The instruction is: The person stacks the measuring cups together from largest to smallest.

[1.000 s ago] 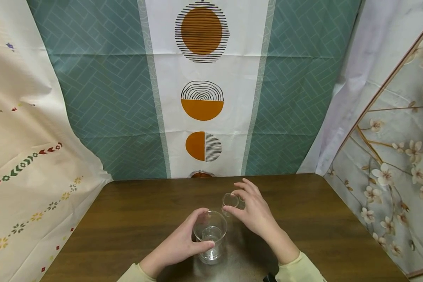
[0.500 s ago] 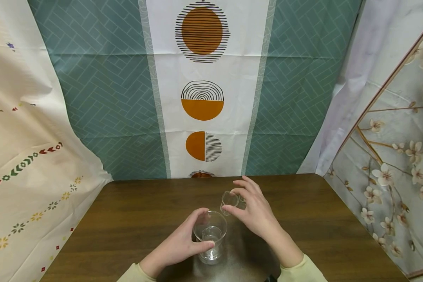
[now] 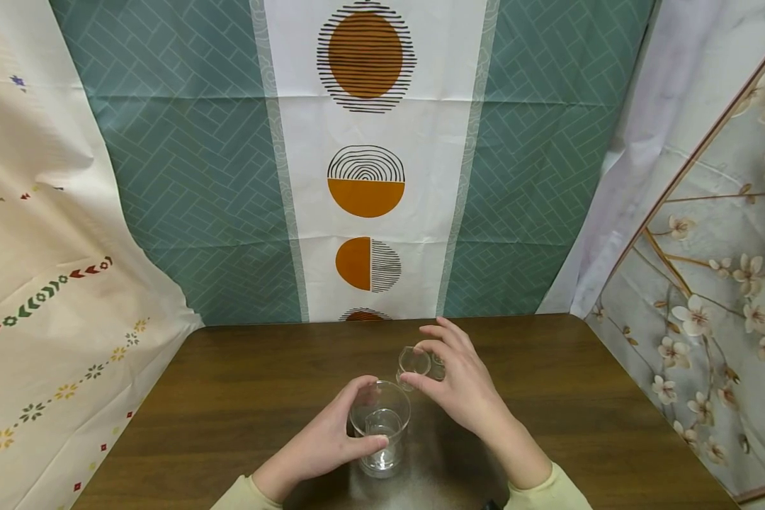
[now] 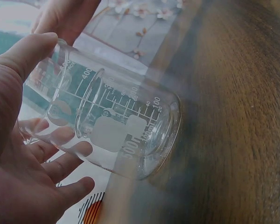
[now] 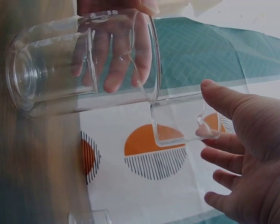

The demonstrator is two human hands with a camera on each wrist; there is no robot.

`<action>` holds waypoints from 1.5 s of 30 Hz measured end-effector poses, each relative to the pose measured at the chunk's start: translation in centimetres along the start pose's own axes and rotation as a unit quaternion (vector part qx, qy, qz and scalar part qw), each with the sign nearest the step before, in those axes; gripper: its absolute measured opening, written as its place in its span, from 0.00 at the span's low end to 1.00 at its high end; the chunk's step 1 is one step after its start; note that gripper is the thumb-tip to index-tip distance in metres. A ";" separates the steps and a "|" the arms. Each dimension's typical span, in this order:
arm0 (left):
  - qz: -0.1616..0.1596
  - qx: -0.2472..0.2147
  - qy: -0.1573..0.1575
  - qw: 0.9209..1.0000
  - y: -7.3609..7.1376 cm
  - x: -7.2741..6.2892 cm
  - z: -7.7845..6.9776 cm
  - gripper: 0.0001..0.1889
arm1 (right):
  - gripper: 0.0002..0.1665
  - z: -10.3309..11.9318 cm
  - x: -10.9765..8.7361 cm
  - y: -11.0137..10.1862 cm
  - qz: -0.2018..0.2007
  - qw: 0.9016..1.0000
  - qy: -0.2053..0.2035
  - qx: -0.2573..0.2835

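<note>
A large glass beaker [image 4: 126,161] with white graduations stands upright on the table, and a smaller beaker [image 5: 60,67] sits nested inside it. My left hand [image 3: 321,443] grips the large beaker near its rim, thumb on the near side and fingers around the far side. My right hand [image 3: 459,386] pinches a small clear beaker [image 3: 414,360] by its rim between thumb and index finger, other fingers spread. In the right wrist view, this small beaker hangs off the table, its base right at the large beaker's rim.
Another small glass vessel [image 5: 91,217] stands on the wooden table [image 3: 242,397], partly hidden behind my right hand in the head view. A patterned cloth [image 3: 370,212] hangs behind the table's far edge, with more printed cloths at left and right.
My right hand has shifted slightly left and away from me with the small beaker, which now appears a little more tilted. The left hand and large beaker have stayed still.
</note>
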State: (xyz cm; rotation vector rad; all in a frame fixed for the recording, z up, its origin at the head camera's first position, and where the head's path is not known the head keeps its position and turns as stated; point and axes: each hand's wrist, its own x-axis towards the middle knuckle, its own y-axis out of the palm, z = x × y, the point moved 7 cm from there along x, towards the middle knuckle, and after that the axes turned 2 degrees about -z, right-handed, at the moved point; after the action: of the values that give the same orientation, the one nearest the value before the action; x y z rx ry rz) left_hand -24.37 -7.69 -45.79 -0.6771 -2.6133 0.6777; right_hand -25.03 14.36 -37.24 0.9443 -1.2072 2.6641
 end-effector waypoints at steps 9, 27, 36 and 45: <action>0.001 0.001 -0.003 1.000 0.0 0.0 0.1 0.45 | 0.25 0.4 -0.1 -0.3 -0.007 1.000 -0.005 0.000; 0.002 0.004 -0.007 1.000 0.1 0.1 0.4 0.44 | 0.23 2.1 -0.5 0.1 0.029 0.999 -0.011 0.038; 0.000 0.012 -0.012 1.000 0.0 0.2 0.4 0.43 | 0.24 2.7 -0.9 0.9 0.054 0.997 -0.020 0.047; 0.002 0.011 -0.014 1.000 0.0 0.1 0.6 0.44 | 0.24 2.8 -1.2 1.7 0.076 0.996 -0.020 0.046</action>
State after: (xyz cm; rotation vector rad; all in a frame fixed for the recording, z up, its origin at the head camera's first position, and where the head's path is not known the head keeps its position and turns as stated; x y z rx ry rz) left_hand -24.76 -7.81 -46.29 -0.6712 -2.6255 0.7214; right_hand -23.15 11.49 -37.61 0.9589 -1.2192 2.8553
